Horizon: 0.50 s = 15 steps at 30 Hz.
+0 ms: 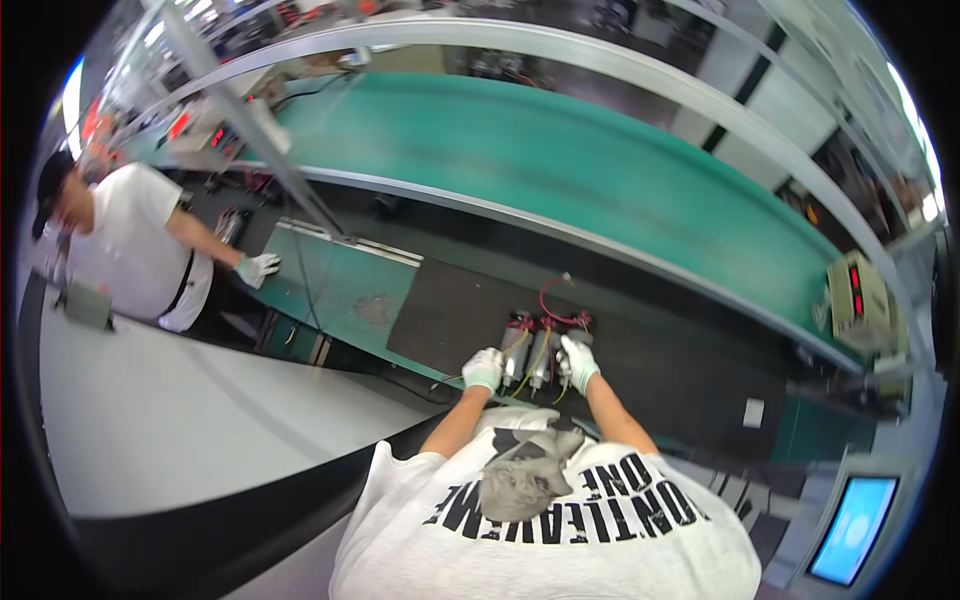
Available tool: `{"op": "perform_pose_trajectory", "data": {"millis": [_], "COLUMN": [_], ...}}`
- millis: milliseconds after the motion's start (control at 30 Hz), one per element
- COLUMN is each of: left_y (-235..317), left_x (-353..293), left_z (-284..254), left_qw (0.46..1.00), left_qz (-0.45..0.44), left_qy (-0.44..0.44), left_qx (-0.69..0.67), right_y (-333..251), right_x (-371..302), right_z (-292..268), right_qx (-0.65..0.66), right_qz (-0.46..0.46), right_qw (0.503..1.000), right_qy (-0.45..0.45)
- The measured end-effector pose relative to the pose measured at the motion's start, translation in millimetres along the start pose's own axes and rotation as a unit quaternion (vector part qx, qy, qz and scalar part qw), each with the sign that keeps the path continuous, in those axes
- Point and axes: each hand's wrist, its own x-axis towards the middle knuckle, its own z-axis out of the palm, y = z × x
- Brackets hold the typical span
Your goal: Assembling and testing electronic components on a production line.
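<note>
Several silver cylindrical motors lie side by side on the black mat in front of me, three of them visible: a left motor point(515, 352), a middle motor point(541, 358) and a right motor point(579, 338). Red parts and wires are at their far ends, and yellow-green wires run along them. My left hand point(483, 370), in a white glove, is beside the left motor with its fingers curled; whatever it may hold is hidden. The gloved right hand point(578, 363) is closed over the near part of the right motor, covering much of it.
Beyond a metal rail runs a long green conveyor belt point(500, 130). A power supply with red digits point(858, 300) stands at the right, above a lit screen point(853, 530). A small white card point(753, 413) lies on the mat. At left, a co-worker point(140, 240) rests a gloved hand on the green bench.
</note>
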Motion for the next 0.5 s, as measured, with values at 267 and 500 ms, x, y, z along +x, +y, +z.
{"op": "perform_pose_trajectory", "data": {"millis": [267, 500], "left_y": [1.1, 14.7], "left_x": [0.1, 15.2], "left_z": [-1.7, 6.6], "left_qw": [0.981, 0.992], "left_qz": [-0.054, -0.082], "left_qy": [0.082, 0.069], "left_qx": [-0.166, -0.071], "right_y": [-41.9, -32.6], "right_x": [-56.5, -48.2], "right_z": [-122.3, -142.5], "right_qx": [-0.145, -0.450], "right_qz": [-0.122, -0.142], "right_qw": [0.977, 0.861], "right_qy": [0.100, 0.187]}}
